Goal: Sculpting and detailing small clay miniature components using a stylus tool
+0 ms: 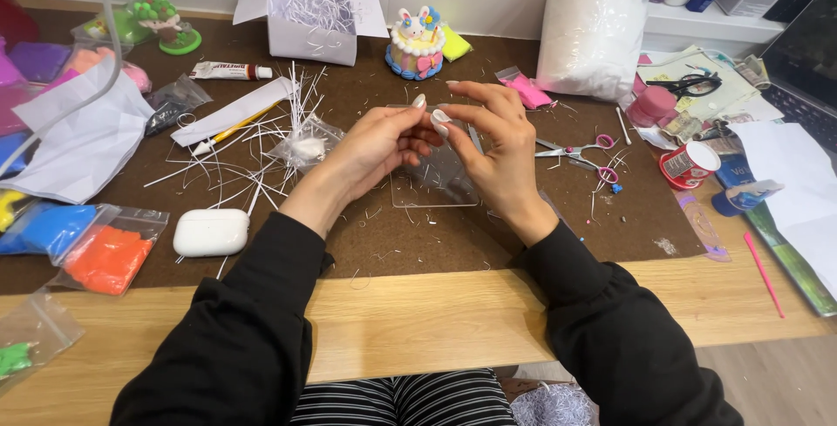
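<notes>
My left hand [377, 149] and my right hand [493, 143] meet above the brown mat, fingertips touching at the middle. Between them they hold a small clear plastic piece [433, 163], thin and see-through, over a clear flat sheet [433, 190] lying on the mat. What sits between the fingertips is too small to make out. Both arms wear black sleeves. A little clay cake [416, 45] with a bunny on top stands just beyond the hands.
White paper shreds [261, 151] litter the mat at left, by an open white box [311, 20]. Bags of coloured clay [109, 256] and a white earbud case [210, 232] lie front left. Scissors [575, 151], a white filling bag [593, 29] and small pots stand right.
</notes>
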